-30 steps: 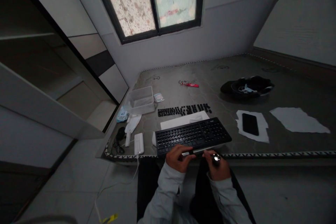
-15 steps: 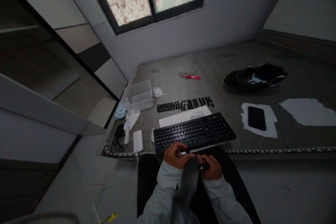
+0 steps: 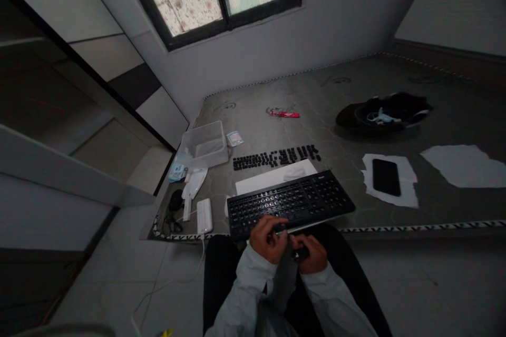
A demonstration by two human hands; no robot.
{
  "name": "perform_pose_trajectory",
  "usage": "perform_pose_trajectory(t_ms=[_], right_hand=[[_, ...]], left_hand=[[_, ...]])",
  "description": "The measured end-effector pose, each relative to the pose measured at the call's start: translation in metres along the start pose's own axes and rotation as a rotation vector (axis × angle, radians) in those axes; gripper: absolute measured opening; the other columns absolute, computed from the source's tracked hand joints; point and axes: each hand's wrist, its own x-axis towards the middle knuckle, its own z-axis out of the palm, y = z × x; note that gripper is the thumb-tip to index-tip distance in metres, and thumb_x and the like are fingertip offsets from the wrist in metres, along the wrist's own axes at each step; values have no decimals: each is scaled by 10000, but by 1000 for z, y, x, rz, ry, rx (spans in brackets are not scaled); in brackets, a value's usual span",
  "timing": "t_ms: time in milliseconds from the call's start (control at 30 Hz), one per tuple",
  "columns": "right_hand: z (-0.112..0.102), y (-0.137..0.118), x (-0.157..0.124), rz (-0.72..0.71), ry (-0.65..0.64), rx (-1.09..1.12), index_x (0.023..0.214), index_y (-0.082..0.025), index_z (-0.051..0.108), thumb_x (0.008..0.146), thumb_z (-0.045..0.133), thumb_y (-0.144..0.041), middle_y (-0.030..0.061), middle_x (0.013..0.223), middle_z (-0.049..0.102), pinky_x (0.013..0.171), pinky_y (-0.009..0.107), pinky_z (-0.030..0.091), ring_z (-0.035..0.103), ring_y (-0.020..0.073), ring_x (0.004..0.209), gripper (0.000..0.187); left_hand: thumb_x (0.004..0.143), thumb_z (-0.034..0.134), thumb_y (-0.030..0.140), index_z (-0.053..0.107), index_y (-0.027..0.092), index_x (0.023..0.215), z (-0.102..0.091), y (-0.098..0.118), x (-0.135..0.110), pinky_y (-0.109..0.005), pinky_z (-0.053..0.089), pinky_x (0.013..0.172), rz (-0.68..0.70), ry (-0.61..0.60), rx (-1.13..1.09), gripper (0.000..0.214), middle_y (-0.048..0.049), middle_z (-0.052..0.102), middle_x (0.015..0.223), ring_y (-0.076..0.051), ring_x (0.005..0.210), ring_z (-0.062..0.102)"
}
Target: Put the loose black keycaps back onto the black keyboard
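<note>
A black keyboard (image 3: 290, 197) lies tilted across the near edge of the bed, above my knees. My left hand (image 3: 265, 239) is at its front edge, thumb and fingers curled round a small dark piece (image 3: 280, 228), too dim to name. Close beside it on the right, my right hand (image 3: 312, 255) grips a small black object (image 3: 299, 255) whose kind I cannot make out. Behind the keyboard, loose black keycaps (image 3: 259, 160) lie in rows. A white sheet (image 3: 253, 184) is partly under the keyboard.
Left on the bed are a clear plastic box (image 3: 204, 132), a white power bank (image 3: 204, 215) with a cable, and a dark mouse-like thing (image 3: 176, 199). A red packet (image 3: 288, 114) lies farther back. Rightward are a phone (image 3: 386, 177) on paper and a black bag-like item (image 3: 351, 118).
My right hand has shifted slightly left. My left hand has turned, its thumb and fingers now curled differently around the small piece. The whole view has shifted a little.
</note>
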Motion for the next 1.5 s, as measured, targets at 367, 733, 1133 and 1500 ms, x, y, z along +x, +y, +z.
perform_pose_trajectory(t_ms=[367,733,1133,1500], right_hand=[[-1,2,2,43,16,25,610,-243,618,885,499,-318,-6,516,590,557,279,425,530,148,501,308],[2,9,1,24,24,79,611,-237,592,887,548,-322,-21,491,540,544,277,401,487,133,458,292],[8,18,0,-28,40,25,591,-234,567,893,551,-298,-16,504,536,540,282,395,463,128,450,309],[7,16,4,-84,72,30,607,-211,551,917,532,-302,-46,482,470,533,250,366,439,96,443,324]], left_hand=[[789,556,293,651,185,1124,3,-8,6,-162,382,393,-6,-83,19,364,-51,663,843,-33,413,462],[813,610,362,677,205,986,-29,-39,82,-161,426,421,-114,37,132,243,26,669,615,-62,392,539],[764,653,322,689,202,938,-37,-85,141,-149,426,428,-135,80,265,215,-20,712,950,-30,429,545],[709,634,295,640,198,913,-9,-79,104,-131,396,384,-301,112,103,226,-7,722,877,-39,409,572]])
